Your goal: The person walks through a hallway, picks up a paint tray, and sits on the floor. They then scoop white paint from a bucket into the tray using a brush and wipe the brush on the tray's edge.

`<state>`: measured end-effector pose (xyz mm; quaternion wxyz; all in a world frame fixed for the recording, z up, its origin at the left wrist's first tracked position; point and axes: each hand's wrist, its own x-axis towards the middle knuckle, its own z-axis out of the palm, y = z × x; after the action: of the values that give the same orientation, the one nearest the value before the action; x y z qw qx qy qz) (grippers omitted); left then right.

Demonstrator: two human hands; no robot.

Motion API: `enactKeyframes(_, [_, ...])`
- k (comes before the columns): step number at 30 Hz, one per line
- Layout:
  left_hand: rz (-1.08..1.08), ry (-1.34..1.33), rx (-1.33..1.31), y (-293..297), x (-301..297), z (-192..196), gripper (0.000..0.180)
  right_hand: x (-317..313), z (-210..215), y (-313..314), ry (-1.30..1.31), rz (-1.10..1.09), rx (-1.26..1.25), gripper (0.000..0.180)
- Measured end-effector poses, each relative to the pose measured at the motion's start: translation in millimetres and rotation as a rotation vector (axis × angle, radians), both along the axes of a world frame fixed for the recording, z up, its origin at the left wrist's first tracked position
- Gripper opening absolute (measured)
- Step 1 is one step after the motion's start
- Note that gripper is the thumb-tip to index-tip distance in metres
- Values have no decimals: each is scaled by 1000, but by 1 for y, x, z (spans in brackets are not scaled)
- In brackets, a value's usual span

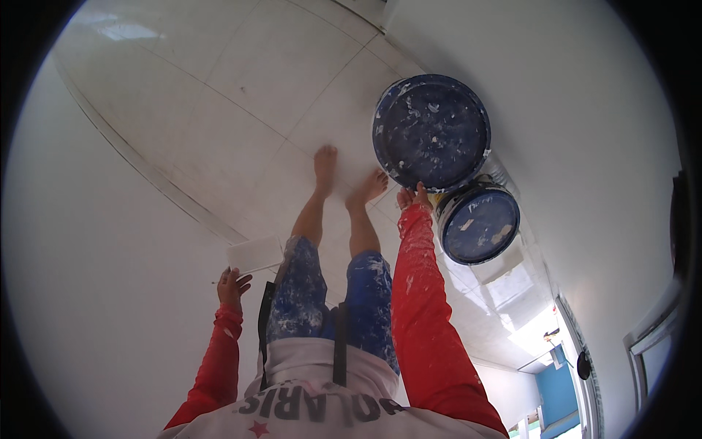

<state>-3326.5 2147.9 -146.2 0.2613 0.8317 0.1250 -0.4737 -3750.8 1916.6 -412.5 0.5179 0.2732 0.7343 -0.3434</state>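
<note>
At the lower left, my left hand (pixel 232 287) is closed on a thin edge or handle of a flat white rectangular tool (pixel 254 253); its exact kind is unclear. My right hand (pixel 414 198) reaches forward to the near rim of a large bucket with a dark blue, paint-spattered lid (pixel 433 133). Its fingers are stretched out and apart, and at least one fingertip meets the rim. Just right of that hand is a smaller bucket, also with a spattered blue lid (pixel 480 224). Both lids lie on their buckets.
A white wall (pixel 578 110) runs behind the buckets on the right, and another (pixel 95 293) rises on the left. Pale floor tiles (pixel 241 88) lie ahead. My bare feet (pixel 326 162) stand near the large bucket. At the lower right is a bright doorway (pixel 559 380).
</note>
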Motion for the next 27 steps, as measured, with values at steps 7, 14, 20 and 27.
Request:
enactKeyframes(7, [-60,2,-73,-19,-12,-7,57,2,24,-5,50,-34,-10,43])
enactKeyframes(14, [-175,2,-87,-31,-11,-13,61,-12,84,-5,-35,159,-189,34])
enactKeyframes(20, [-283,25,-109,-45,-27,-18,58,-72,135,17,-82,48,-338,29])
enactKeyframes(27, [-311,50,-137,-58,-37,-22,61,-149,134,105,165,-155,-256,35])
